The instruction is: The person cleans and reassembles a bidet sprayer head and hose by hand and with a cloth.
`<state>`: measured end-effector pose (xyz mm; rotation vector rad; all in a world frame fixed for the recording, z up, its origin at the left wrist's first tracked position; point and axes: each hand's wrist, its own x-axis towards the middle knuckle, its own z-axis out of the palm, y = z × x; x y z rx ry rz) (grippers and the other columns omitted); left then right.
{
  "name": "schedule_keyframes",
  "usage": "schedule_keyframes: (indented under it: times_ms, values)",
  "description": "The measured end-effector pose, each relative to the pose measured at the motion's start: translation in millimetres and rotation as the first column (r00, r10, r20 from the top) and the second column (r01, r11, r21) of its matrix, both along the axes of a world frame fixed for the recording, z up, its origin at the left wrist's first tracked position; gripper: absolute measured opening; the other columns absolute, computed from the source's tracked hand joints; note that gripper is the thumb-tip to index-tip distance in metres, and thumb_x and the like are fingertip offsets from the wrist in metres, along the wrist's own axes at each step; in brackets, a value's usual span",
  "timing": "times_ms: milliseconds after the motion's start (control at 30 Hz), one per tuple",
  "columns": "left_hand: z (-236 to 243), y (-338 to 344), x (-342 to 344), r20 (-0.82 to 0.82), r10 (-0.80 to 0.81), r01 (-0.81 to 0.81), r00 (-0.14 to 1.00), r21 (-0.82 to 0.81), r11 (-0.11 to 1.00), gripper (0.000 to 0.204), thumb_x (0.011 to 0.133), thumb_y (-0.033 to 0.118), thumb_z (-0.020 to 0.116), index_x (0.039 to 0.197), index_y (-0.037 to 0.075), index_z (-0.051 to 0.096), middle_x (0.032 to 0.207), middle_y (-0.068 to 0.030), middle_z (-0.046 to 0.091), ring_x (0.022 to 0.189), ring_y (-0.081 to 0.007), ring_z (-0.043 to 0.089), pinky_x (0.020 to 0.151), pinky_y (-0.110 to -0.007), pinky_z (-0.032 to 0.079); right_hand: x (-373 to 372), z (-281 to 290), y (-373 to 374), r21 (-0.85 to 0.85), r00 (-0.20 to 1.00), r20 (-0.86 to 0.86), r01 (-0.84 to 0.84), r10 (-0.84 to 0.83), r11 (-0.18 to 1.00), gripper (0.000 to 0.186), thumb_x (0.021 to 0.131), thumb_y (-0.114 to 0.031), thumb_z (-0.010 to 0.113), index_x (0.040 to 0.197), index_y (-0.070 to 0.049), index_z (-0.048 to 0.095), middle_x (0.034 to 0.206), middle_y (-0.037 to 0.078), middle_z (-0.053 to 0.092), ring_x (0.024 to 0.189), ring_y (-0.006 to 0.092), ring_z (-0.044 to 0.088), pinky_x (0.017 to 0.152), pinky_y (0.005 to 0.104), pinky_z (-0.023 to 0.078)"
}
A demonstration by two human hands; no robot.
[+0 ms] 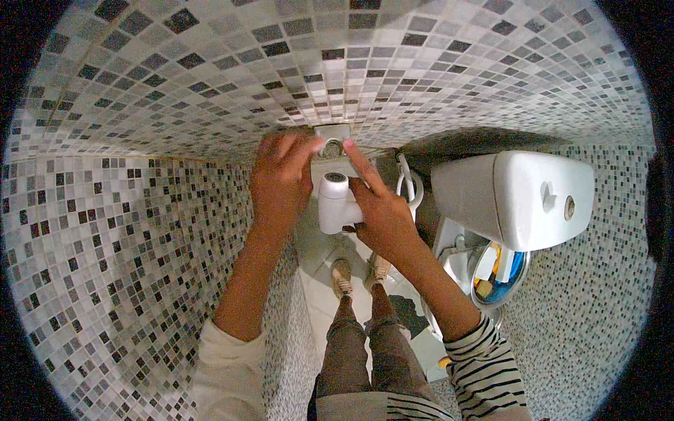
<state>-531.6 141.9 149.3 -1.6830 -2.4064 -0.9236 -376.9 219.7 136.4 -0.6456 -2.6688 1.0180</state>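
Note:
A white handheld sprayer [333,207] with a grey round end hangs in front of the wall, gripped in my right hand [390,217]. The thumb and lower fingers are around its side, while the index finger reaches up to the right edge of a round metal fitting [332,146]. That fitting sits on a pale square plate [333,130] low on the tiled wall. My left hand [281,179] is at the fitting's left side, its fingertips pointing at the ring. Motion smears those fingers, so I cannot tell whether they grip it.
A white toilet cistern [544,200] stands to the right, with a white hose [409,182] looping beside it. Below the cistern, a round basin [500,274] holds blue and yellow items. Mosaic tile walls [126,259] close in on the left. My shoes [342,277] stand on pale floor tiles.

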Motion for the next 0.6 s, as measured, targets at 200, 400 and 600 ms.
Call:
schedule_keyframes:
  times_ms: [200, 400, 600]
  values:
    - [-30.4, -19.6, 11.4, 0.080, 0.049, -0.043, 0.996, -0.080, 0.996, 0.024, 0.068, -0.001, 0.060, 0.091, 0.007, 0.061, 0.091, -0.0081, 0.058, 0.083, -0.0268, 0.054, 0.073, -0.036, 0.045, -1.3, 6.4, -0.1, -0.012, 0.997, 0.070, -0.014, 0.015, 1.000, 0.043, 0.053, 0.009, 0.063, 0.094, 0.001, 0.053, 0.143, 0.001, 0.020, 0.095, 0.0262, 0.058, 0.068, 0.0331, 0.052]
    - [-34.6, -17.9, 34.3, 0.172, 0.224, -0.257, 0.959, 0.201, 0.945, 0.027, 0.071, -0.004, 0.060, 0.094, 0.008, 0.061, 0.089, -0.0082, 0.056, 0.081, -0.0255, 0.053, 0.072, -0.035, 0.044, 3.1, -1.3, 5.7, -0.021, 0.999, 0.028, -0.027, 0.028, 0.999, 0.041, 0.054, 0.009, 0.062, 0.093, 0.002, 0.052, 0.143, 0.001, 0.019, 0.096, 0.0256, 0.058, 0.067, 0.0331, 0.052]
    - [-11.2, -3.6, 23.6, 0.076, 0.093, -0.108, 0.993, 0.233, 0.966, 0.034, 0.066, -0.008, 0.061, 0.095, 0.009, 0.061, 0.091, -0.0083, 0.056, 0.083, -0.0268, 0.053, 0.073, -0.035, 0.045, 1.3, 2.4, 5.5, -0.025, 0.999, 0.037, -0.023, 0.024, 0.999, 0.038, 0.055, 0.008, 0.062, 0.091, 0.003, 0.053, 0.143, 0.001, 0.019, 0.095, 0.0251, 0.058, 0.065, 0.0341, 0.052]
